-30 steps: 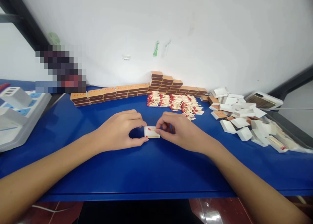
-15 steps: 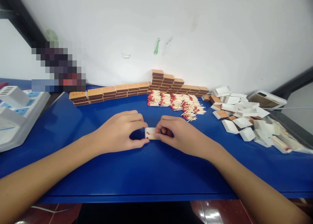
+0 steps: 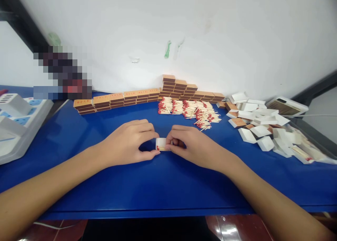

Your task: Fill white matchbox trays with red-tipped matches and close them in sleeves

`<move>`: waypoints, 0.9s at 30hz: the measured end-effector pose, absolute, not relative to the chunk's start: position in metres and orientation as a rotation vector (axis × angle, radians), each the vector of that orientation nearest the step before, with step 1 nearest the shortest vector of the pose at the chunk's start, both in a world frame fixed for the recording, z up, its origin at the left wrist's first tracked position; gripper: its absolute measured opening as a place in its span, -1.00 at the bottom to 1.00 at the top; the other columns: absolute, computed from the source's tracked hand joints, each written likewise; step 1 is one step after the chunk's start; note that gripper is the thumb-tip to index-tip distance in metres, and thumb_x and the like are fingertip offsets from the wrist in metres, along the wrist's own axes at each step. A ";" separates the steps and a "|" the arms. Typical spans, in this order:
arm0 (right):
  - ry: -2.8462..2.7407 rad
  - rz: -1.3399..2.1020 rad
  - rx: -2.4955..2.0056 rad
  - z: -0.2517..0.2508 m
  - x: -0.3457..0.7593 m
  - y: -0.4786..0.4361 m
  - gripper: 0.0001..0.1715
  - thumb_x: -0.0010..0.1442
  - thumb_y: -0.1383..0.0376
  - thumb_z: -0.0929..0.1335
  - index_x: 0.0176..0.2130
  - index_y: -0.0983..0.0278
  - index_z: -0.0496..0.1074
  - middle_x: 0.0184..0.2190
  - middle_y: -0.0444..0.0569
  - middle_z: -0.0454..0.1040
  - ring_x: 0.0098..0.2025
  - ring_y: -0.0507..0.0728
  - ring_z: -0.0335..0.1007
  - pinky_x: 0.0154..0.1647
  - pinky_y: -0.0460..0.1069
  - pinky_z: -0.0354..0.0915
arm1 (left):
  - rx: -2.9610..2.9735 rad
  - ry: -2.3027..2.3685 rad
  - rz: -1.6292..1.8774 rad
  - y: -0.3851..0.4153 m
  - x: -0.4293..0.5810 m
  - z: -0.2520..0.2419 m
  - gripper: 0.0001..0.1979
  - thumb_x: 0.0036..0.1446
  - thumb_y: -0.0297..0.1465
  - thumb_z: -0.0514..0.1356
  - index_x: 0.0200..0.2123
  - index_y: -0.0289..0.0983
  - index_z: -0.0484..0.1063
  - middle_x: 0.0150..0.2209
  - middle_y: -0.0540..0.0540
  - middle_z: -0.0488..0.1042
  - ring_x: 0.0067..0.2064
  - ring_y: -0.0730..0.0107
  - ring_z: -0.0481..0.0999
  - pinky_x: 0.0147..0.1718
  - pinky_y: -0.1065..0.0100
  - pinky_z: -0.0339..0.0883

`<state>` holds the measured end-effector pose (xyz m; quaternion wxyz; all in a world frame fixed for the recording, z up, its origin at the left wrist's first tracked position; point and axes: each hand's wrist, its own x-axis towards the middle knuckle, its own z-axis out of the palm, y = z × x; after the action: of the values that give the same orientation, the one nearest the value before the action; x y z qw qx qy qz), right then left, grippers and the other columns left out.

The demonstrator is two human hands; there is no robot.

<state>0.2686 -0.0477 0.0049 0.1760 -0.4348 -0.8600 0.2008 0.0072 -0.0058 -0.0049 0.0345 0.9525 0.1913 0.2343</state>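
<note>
A small white matchbox tray with red-tipped matches inside lies on the blue table between my hands. My left hand pinches its left end with thumb and forefinger. My right hand is closed over its right end, hiding most of the tray. A loose heap of red-tipped matches lies just behind my hands.
Orange matchboxes are stacked in a long row by the white wall. Several white trays and sleeves are piled at the right, near a phone. A white power strip sits at the left. The table's front edge is close to me.
My right hand has slid left over the tray, so less of the tray shows. My left hand has stayed in place.
</note>
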 end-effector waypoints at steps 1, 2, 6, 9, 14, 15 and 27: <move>-2.431 0.571 -1.221 0.005 0.269 -0.048 -0.92 0.42 0.34 0.47 -0.20 0.24 0.54 -0.27 -0.11 0.47 -0.33 0.04 0.35 -0.28 -0.03 0.20 | 2.932 0.580 0.722 -0.006 0.007 -0.005 -0.76 0.38 -0.26 0.35 -0.07 -0.33 0.66 -0.20 -0.13 0.61 -0.18 0.20 0.58 -0.16 0.18 0.46; -2.427 0.571 -1.214 0.005 0.269 -0.048 -0.93 0.42 0.34 0.47 -0.20 0.24 0.54 -0.27 -0.12 0.47 -0.33 0.04 0.34 -0.28 -0.03 0.20 | 2.935 0.572 0.727 -0.006 0.007 -0.004 -0.77 0.39 -0.27 0.34 -0.07 -0.33 0.65 -0.20 -0.13 0.61 -0.18 0.20 0.58 -0.15 0.18 0.46; -2.416 0.568 -1.172 0.002 0.268 -0.049 -0.94 0.42 0.36 0.46 -0.19 0.24 0.54 -0.28 -0.13 0.45 -0.34 0.03 0.33 -0.29 -0.04 0.21 | 2.948 0.544 0.766 -0.007 0.007 -0.004 -0.76 0.41 -0.27 0.33 -0.04 -0.34 0.64 -0.18 -0.15 0.63 -0.16 0.20 0.60 -0.12 0.19 0.49; -2.410 0.539 -1.133 0.001 0.267 -0.049 -0.93 0.41 0.39 0.45 -0.19 0.24 0.53 -0.28 -0.12 0.44 -0.34 0.04 0.33 -0.27 -0.04 0.22 | 2.966 0.538 0.761 -0.008 0.007 -0.003 -0.77 0.42 -0.27 0.31 -0.04 -0.33 0.64 -0.17 -0.16 0.63 -0.16 0.20 0.60 -0.11 0.19 0.50; -2.412 0.498 -1.147 0.004 0.268 -0.050 -0.90 0.40 0.43 0.41 -0.16 0.23 0.53 -0.28 -0.11 0.45 -0.33 0.05 0.35 -0.28 -0.03 0.21 | 2.978 0.518 0.752 -0.009 0.007 -0.002 -0.77 0.41 -0.29 0.33 -0.05 -0.34 0.64 -0.18 -0.16 0.62 -0.17 0.19 0.60 -0.12 0.18 0.49; -2.416 0.501 -1.153 0.004 0.268 -0.050 -0.90 0.41 0.42 0.41 -0.16 0.23 0.53 -0.28 -0.10 0.46 -0.33 0.05 0.35 -0.28 -0.03 0.22 | 2.976 0.518 0.754 -0.009 0.007 -0.002 -0.77 0.41 -0.28 0.33 -0.05 -0.35 0.64 -0.19 -0.17 0.62 -0.18 0.19 0.60 -0.13 0.18 0.49; -2.295 0.356 -1.213 0.012 0.294 -0.043 -0.90 0.43 0.30 0.40 -0.17 0.20 0.55 -0.40 -0.12 0.43 -0.39 0.08 0.32 -0.33 -0.01 0.22 | 2.968 0.517 0.787 -0.006 0.001 0.001 -0.80 0.39 -0.33 0.35 -0.03 -0.32 0.63 -0.18 -0.15 0.63 -0.18 0.22 0.60 -0.16 0.22 0.47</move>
<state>0.2937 -0.0428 0.0125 0.2575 -0.4474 -0.8463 0.1313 0.0011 -0.0060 0.0011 0.0142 0.9531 0.1661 0.2526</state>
